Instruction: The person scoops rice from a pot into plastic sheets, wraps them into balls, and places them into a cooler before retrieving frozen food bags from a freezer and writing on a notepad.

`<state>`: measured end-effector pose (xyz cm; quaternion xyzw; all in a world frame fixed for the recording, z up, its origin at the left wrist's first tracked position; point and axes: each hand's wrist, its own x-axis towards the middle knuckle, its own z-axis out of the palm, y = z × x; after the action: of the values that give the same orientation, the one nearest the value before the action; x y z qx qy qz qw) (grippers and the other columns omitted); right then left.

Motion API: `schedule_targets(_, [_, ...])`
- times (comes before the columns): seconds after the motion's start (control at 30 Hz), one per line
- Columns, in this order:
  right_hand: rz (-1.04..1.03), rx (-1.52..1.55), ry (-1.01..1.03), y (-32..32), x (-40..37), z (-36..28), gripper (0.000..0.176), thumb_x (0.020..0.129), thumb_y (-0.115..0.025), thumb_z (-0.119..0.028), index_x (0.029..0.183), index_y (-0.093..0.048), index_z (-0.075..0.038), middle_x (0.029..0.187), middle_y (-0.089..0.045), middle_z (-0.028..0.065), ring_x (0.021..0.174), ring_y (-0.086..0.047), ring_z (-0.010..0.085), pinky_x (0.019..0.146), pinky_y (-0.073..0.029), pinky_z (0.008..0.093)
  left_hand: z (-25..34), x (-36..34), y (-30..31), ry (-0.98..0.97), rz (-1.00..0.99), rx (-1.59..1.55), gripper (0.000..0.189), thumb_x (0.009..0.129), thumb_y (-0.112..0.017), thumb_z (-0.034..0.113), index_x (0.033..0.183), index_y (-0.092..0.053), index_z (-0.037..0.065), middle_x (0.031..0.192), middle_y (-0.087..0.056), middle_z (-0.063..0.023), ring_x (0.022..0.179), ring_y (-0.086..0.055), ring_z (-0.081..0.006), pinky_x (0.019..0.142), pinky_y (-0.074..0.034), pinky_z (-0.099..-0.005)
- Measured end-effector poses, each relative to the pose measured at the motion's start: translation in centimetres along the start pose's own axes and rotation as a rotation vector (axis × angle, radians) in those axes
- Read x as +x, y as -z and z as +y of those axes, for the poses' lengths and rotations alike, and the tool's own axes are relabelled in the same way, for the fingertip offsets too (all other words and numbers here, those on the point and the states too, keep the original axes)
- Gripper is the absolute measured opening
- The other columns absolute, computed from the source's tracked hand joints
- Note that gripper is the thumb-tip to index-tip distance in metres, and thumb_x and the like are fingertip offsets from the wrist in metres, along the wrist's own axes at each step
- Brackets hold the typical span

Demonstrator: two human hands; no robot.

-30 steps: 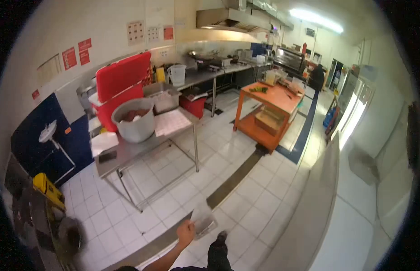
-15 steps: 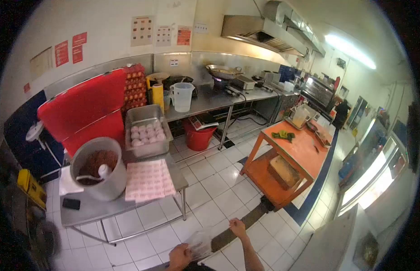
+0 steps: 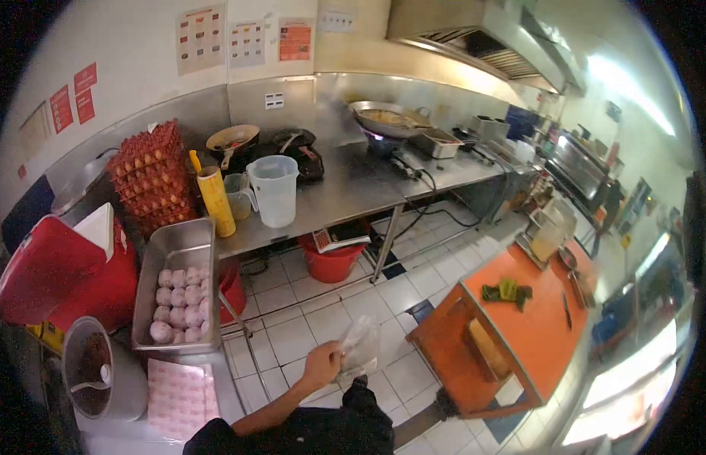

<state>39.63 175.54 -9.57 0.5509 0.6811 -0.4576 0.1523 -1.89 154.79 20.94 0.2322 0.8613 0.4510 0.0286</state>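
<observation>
My left hand (image 3: 322,366) is closed on the edge of a clear plastic bag (image 3: 360,345), holding it up over the tiled floor in front of me. The bag hangs thin and crumpled. My right hand does not show; a dark piece of clothing (image 3: 362,398) covers the area just below the bag. To the left, a steel tray (image 3: 149,303) holds rows of pinkish-white wrapped balls. Beside it are a tall pot (image 3: 125,394) with brown contents and a white-handled utensil, and pink printed paper sheets (image 3: 178,398).
An orange table (image 3: 520,334) at right carries green leaves (image 3: 507,292) and a knife (image 3: 566,309). Along the steel counter (image 3: 330,205) stand egg trays (image 3: 152,178), a plastic jug (image 3: 274,191) and a wok (image 3: 389,119) over a lit burner. A red bucket (image 3: 334,263) sits underneath.
My view has moved nearer the counter and orange table. The left hand, still holding the plastic bag, has come up and further into view. My right hand has gone out of sight.
</observation>
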Motion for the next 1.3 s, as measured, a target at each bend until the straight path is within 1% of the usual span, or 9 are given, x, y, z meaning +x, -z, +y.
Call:
schedule_targets(0.2, [0.023, -0.078, 0.362, 7.4, 21.5, -24.8, 0.02, 0.095, -0.053, -0.016, 0.102, -0.062, 0.001, 0.093, -0.064, 0.0128, 0.086, -0.061, 0.0248, 0.072, -0.051, 0.0407, -3.8, 25.0, -3.5, 0.274, 0.308, 0.096, 0.024, 0.088, -0.055, 0.024, 0.087, -0.068, 0.004, 0.082, -0.065, -0.0221, 0.078, -0.064, -0.0398, 0.071, -0.05, -0.0474])
schedule_targets(0.33, [0.403, -0.575, 1.152, 13.6, 42.1, -49.4, 0.02, 0.097, -0.05, -0.015, 0.102, -0.061, 0.001, 0.096, -0.063, 0.0139, 0.089, -0.061, 0.0247, 0.075, -0.052, 0.0407, -5.9, 42.5, -2.3, 0.226, 0.492, -0.001, 0.031, 0.09, -0.054, 0.031, 0.086, -0.069, 0.004, 0.078, -0.065, -0.0232, 0.077, -0.064, -0.0412, 0.069, -0.048, -0.0511])
schedule_targets(0.37, [0.471, -0.49, 1.264, 15.0, 44.5, -56.6, 0.02, 0.098, -0.049, -0.015, 0.102, -0.06, 0.001, 0.097, -0.063, 0.0141, 0.09, -0.061, 0.0247, 0.075, -0.052, 0.0406, -7.5, 46.5, -2.3, 0.199, 0.482, 0.066, 0.033, 0.09, -0.053, 0.033, 0.086, -0.069, 0.005, 0.078, -0.065, -0.0228, 0.077, -0.064, -0.0422, 0.069, -0.048, -0.0522])
schedule_targets(0.4, [0.015, 0.283, 1.002, 16.2, 40.8, -64.2, 0.026, 0.1, -0.049, -0.023, 0.104, -0.06, -0.001, 0.092, -0.063, 0.0123, 0.087, -0.061, 0.0216, 0.075, -0.052, 0.0343, -7.9, 50.4, -2.0, 0.179, 0.494, 0.064, 0.034, 0.091, -0.052, 0.034, 0.086, -0.069, 0.005, 0.079, -0.065, -0.023, 0.078, -0.063, -0.0427, 0.07, -0.048, -0.0523])
schedule_targets(0.47, [0.019, 0.47, 0.881, 17.9, 32.1, -76.9, 0.026, 0.101, -0.049, -0.024, 0.103, -0.06, -0.002, 0.088, -0.063, 0.0083, 0.078, -0.061, 0.0174, 0.071, -0.052, 0.0295, -9.7, 56.8, -1.8, 0.177, 0.487, 0.06, 0.034, 0.092, -0.052, 0.034, 0.087, -0.069, 0.005, 0.08, -0.065, -0.0231, 0.078, -0.063, -0.0432, 0.07, -0.048, -0.0524])
schedule_targets(0.83, [-0.321, 0.336, 0.436, 6.6, 44.5, -85.0, 0.017, 0.092, -0.063, -0.02, 0.096, -0.063, -0.004, 0.078, -0.067, 0.0093, 0.058, -0.06, 0.0126, 0.048, -0.045, 0.0242, -21.1, 83.9, 2.0, 0.319, 0.393, 0.341, 0.029, 0.091, -0.05, 0.029, 0.099, -0.067, 0.007, 0.097, -0.068, -0.0195, 0.089, -0.064, -0.0403, 0.078, -0.051, -0.0478])
schedule_targets(0.93, [-0.217, -0.133, 0.923, 3.9, 51.6, -87.4, 0.017, 0.091, -0.064, -0.018, 0.088, -0.064, -0.002, 0.077, -0.069, 0.0125, 0.066, -0.066, 0.0145, 0.052, -0.05, 0.0269, -24.2, 84.6, 3.1, 0.177, 0.559, 0.643, 0.026, 0.09, -0.054, 0.028, 0.098, -0.068, 0.007, 0.095, -0.069, -0.017, 0.089, -0.066, -0.0369, 0.076, -0.052, -0.0444])
schedule_targets(1.03, [-0.351, 0.004, 0.816, 4.3, 50.3, -97.5, 0.019, 0.092, -0.062, -0.017, 0.085, -0.061, 0.0, 0.07, -0.066, 0.0095, 0.065, -0.065, 0.0137, 0.052, -0.051, 0.028, -19.8, 84.3, 10.0, 0.225, 0.817, 0.196, 0.023, 0.089, -0.057, 0.027, 0.094, -0.069, 0.007, 0.089, -0.071, -0.0149, 0.086, -0.068, -0.0336, 0.074, -0.053, -0.0422])
schedule_targets(1.3, [-0.391, -0.14, 1.267, 1.5, 46.4, -121.1, 0.026, 0.094, -0.057, -0.018, 0.076, -0.057, 0.0, 0.061, -0.053, 0.0037, 0.057, -0.049, 0.0091, 0.051, -0.04, 0.0286, -29.7, 86.9, 17.7, 0.634, 1.087, 0.521, 0.018, 0.088, -0.06, 0.023, 0.1, -0.063, 0.009, 0.096, -0.066, -0.0162, 0.096, -0.061, -0.0365, 0.078, -0.05, -0.0444])
